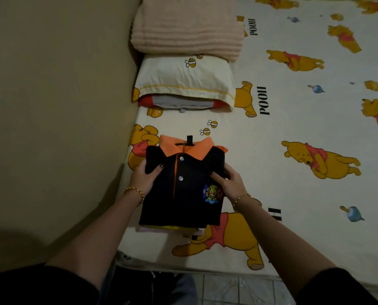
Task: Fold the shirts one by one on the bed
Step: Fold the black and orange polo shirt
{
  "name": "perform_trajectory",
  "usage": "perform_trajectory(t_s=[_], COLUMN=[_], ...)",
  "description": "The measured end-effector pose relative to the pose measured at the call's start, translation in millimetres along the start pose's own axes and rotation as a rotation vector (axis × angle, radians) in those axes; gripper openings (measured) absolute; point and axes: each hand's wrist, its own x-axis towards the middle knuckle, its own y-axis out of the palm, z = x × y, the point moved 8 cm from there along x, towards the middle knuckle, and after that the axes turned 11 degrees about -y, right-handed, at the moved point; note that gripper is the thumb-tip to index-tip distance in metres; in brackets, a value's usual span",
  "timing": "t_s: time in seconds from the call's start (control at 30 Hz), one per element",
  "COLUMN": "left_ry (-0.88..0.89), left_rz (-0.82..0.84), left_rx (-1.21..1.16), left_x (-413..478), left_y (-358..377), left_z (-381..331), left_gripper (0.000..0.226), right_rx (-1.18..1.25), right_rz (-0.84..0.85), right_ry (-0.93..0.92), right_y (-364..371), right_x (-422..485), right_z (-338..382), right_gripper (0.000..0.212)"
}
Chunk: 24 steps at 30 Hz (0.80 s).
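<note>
1. Item: black polo shirt (pixel 183 194) with an orange collar, folded to a rectangle, buttons up. It lies on the bed (pixel 293 128) near the bed's left side, on top of a low stack of folded garments (pixel 161 228) (only yellow and pink hems show beneath it).
2. Left hand (pixel 143 179): thumb on the front panel, fingers curled round the left fold, gripping the shirt.
3. Right hand (pixel 230 183): thumb beside the chest badge, fingers wrapped round the right fold, also gripping.
4. Risk, as I judge it: an orange cuff (pixel 222 148) already pokes out at the upper right. If I let go carelessly, the tucked sleeve could spring loose and undo the fold.
5. Risk: the shirt sits slightly askew on the stack. An uneven push from one side could slide the pile apart.
6. Edges: the wall (pixel 51 84) is just beside the stack on the left. The mattress's near edge is close below it, with tiled floor (pixel 227 289) beyond, so a slip either way loses a garment.
7. Ahead: a pillow (pixel 183 80), with a folded peach blanket (pixel 188 29) behind it.
8. Open room: the printed sheet runs wide to the right, which is the safest direction for moving things.
</note>
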Motion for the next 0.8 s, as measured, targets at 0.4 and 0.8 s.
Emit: perform_trajectory(t_s=[0.4, 0.8], left_ry=[-0.290, -0.049], left_rz=[0.082, -0.035], left_rx=[0.121, 0.042], left_x=[26.0, 0.1], left_y=[28.9, -14.9], left_z=[93.1, 51.9], left_gripper=[0.037, 0.026], right_rx=[-0.159, -0.207], right_rz=[0.026, -0.044], right_ry=[0.511, 0.110], right_y=[3.8, 33.6], right_x=[-9.2, -9.3], right_z=[-110.4, -48.3], right_gripper=[0.039, 0.023])
